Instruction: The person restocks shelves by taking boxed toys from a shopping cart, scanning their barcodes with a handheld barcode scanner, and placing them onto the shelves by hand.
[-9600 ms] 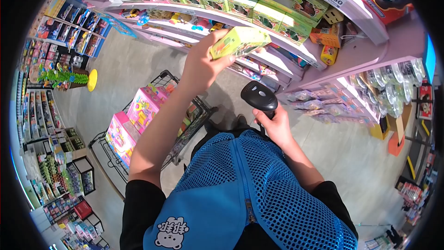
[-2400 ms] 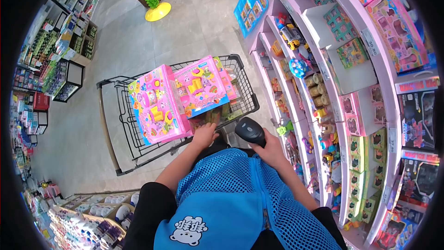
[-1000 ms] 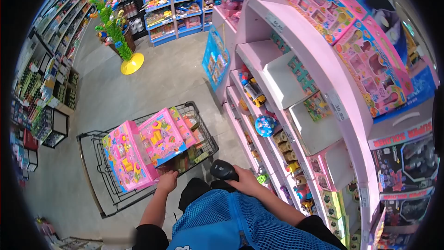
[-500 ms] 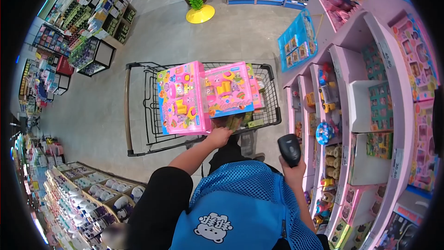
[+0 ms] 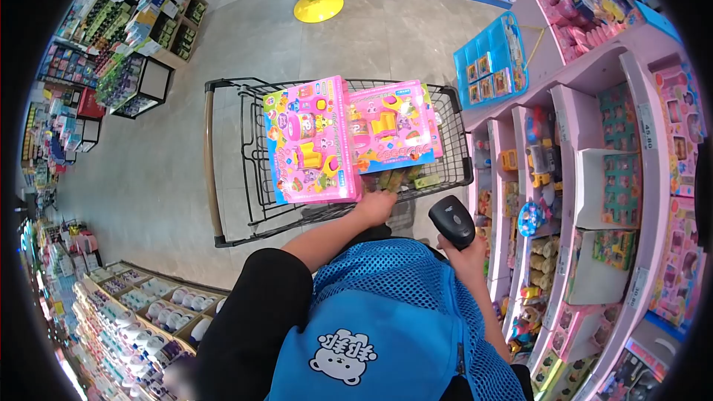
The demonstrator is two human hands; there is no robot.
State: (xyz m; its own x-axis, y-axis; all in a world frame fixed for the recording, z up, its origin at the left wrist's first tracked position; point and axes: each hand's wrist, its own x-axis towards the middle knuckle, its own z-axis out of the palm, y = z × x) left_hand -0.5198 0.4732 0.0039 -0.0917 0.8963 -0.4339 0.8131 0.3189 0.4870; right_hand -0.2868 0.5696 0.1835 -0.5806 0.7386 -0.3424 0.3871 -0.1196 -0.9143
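Note:
A wire shopping cart (image 5: 260, 229) stands in front of me, and two large pink toy boxes lie in it, one on the left (image 5: 308, 141) and one on the right (image 5: 394, 126). Small green boxes (image 5: 427, 180) lie below the right one. At the cart's near side is my left hand (image 5: 376, 208), its fingers curled over the edge; what they grip is hidden. My right hand (image 5: 466, 252) is wrapped round the handle of a black handheld scanner (image 5: 451, 221), just right of the cart's near corner.
Pink shelves (image 5: 553, 178) with toys run along the right. A blue hanging rack (image 5: 490, 63) is at their far end. A plant on a yellow base (image 5: 319, 7) stands ahead. At the lower left is a display bin (image 5: 148, 304); shelves with a black-framed case (image 5: 152, 87) are at the left.
Since half a second ago, the cart has shifted slightly right and up in view, with my left hand at its side. My right hand and the scanner have moved slightly left and up.

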